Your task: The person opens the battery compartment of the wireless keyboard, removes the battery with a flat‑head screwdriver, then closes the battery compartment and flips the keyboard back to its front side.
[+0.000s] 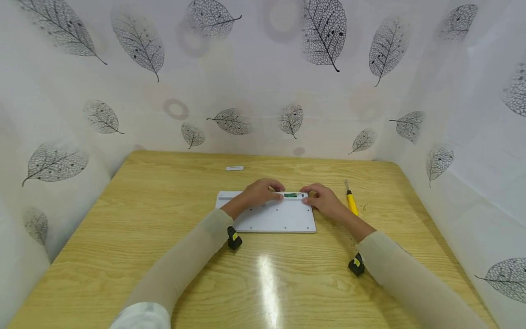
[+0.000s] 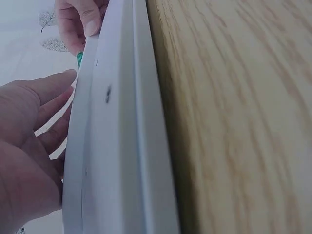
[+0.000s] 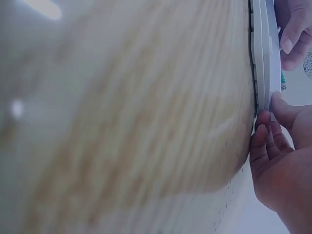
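Note:
A white keyboard (image 1: 271,220) lies face down on the table, its key edges showing underneath in the right wrist view. Along its far edge a battery compartment is uncovered, and a green battery (image 1: 291,195) shows inside. At the left end of this compartment, my left hand (image 1: 263,192) holds the keyboard's far edge, thumb on the near side and fingers beyond. My right hand (image 1: 324,200) pinches the far right corner between thumb and fingers. In the right wrist view, the right fingers (image 3: 262,141) curl beneath the edge.
A small white cover (image 1: 234,168) lies on the table beyond the keyboard. To the right of the right hand lies a screwdriver (image 1: 352,203) with a yellow handle. Leaf-patterned curtain (image 1: 255,91) surrounds the wooden table (image 1: 164,183) at the back and sides.

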`<state>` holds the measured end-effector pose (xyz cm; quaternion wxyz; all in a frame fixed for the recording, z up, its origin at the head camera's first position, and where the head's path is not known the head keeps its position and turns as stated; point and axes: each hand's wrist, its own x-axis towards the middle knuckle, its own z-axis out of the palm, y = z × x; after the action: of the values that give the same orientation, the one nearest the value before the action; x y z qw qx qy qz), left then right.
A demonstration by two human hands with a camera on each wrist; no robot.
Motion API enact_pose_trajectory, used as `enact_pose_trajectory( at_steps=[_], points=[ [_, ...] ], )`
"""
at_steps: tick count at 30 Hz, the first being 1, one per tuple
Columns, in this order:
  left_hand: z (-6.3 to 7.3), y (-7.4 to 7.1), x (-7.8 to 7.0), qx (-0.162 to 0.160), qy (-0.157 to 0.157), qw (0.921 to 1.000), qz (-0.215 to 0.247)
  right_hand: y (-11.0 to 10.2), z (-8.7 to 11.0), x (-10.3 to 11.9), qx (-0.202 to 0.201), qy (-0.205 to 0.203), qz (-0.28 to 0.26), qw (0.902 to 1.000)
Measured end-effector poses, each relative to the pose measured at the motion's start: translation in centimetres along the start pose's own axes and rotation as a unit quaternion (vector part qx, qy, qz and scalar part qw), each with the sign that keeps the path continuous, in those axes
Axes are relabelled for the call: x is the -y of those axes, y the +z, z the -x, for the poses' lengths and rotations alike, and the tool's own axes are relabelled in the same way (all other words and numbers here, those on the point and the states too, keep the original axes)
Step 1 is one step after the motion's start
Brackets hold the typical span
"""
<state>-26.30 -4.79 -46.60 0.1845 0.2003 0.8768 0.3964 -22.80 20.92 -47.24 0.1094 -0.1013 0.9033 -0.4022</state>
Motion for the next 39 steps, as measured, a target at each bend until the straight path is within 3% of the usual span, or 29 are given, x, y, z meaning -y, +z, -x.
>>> enact_pose_trajectory(
  at_steps=[7, 13, 19, 39],
  points=[
    [-0.7, 0.7, -0.4, -0.001, 0.013, 0.9998, 0.018, 0.0, 0.0, 0.0, 0.006, -0.011, -0.005, 0.9999],
    [-1.1, 1.3, -0.8, -0.014, 0.029, 0.9995, -0.003, 0.0, -0.1, 0.0, 0.004, -0.021, 0.006, 0.9998],
    [-1.3, 1.6, -1.1, -0.016, 0.027, 0.9991, -0.028, 0.0, 0.0, 0.0, 0.003, -0.025, 0.012, 0.9996],
    [-1.5, 2.0, -1.9, -0.003, 0.017, 0.999, -0.041, 0.1, 0.1, -0.2, 0.006, -0.037, 0.016, 0.9992]
  ],
)
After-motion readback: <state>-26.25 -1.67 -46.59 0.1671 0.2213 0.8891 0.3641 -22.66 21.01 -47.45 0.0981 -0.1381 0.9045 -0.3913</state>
